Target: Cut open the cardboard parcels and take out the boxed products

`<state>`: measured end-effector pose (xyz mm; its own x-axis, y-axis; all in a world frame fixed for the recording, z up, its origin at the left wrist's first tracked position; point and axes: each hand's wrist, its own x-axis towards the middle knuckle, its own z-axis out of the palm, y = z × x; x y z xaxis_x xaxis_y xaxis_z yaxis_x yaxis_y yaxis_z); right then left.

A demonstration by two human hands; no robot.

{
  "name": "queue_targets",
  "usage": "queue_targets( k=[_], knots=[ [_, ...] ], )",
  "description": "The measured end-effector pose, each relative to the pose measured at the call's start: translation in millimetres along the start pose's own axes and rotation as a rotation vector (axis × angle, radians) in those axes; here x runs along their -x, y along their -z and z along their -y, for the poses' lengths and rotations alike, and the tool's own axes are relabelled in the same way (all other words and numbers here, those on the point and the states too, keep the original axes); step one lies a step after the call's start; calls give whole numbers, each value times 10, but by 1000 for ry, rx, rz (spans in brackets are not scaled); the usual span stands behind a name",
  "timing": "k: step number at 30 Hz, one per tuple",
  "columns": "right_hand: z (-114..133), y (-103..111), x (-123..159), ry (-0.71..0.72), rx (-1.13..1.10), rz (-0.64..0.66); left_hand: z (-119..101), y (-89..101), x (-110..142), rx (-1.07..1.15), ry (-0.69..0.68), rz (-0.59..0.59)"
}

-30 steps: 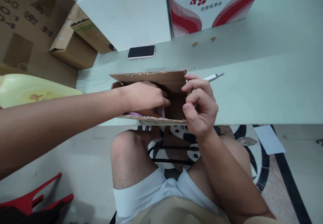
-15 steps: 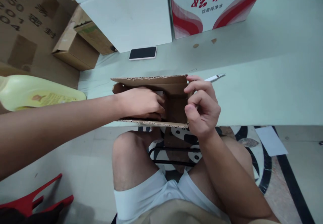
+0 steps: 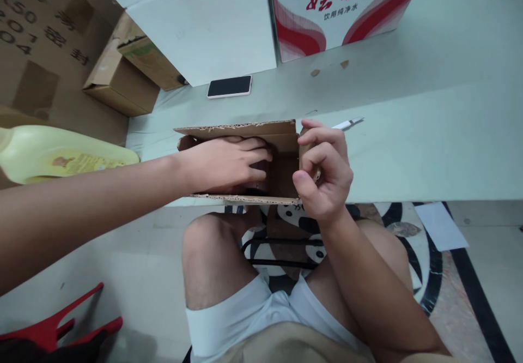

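An opened cardboard box (image 3: pixel 237 130) lies at the table's front edge, its long flaps standing up. My left hand (image 3: pixel 232 161) reaches down into it from the left, fingers curled over a dark purplish object (image 3: pixel 258 180) mostly hidden beneath them. I cannot make out what that object is. At the box's right end, my right hand (image 3: pixel 327 169) is closed on the short end flap, with fingers curled around the cardboard. A white utility knife (image 3: pixel 347 124) lies just beyond my right hand.
A phone (image 3: pixel 229 86) lies behind the box. Farther back stand a white carton (image 3: pixel 204 30) and a red-and-white carton (image 3: pixel 347 14). To the left are a yellow-green bottle (image 3: pixel 73 153) and brown cartons (image 3: pixel 122 88). Two small brown scraps (image 3: pixel 315 72) lie on the table (image 3: pixel 429 134).
My left hand's fingers have spread from a tighter curl and now reach over the dark object, exposing more of it. My right hand and the box's right end have shifted slightly left.
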<state>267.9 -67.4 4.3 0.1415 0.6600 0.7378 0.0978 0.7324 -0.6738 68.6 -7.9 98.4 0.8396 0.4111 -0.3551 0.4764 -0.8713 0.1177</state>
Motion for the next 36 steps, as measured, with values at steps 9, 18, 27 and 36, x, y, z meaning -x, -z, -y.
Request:
queue_targets(
  k=[9, 18, 27, 36],
  knots=[
    [-119, -214, 98, -65, 40, -109, 360, 137, 386, -7, 63, 3],
    [-150, -308, 101, -44, -32, -132, 514, 208, 896, 144, 531, -79],
    [-96, -306, 84, -4, 15, -76, 107, 359, 259, 32, 1026, 373],
    [-57, -339, 174, -71, 61, 181, 159, 383, 266, 80, 907, 7]
  ],
)
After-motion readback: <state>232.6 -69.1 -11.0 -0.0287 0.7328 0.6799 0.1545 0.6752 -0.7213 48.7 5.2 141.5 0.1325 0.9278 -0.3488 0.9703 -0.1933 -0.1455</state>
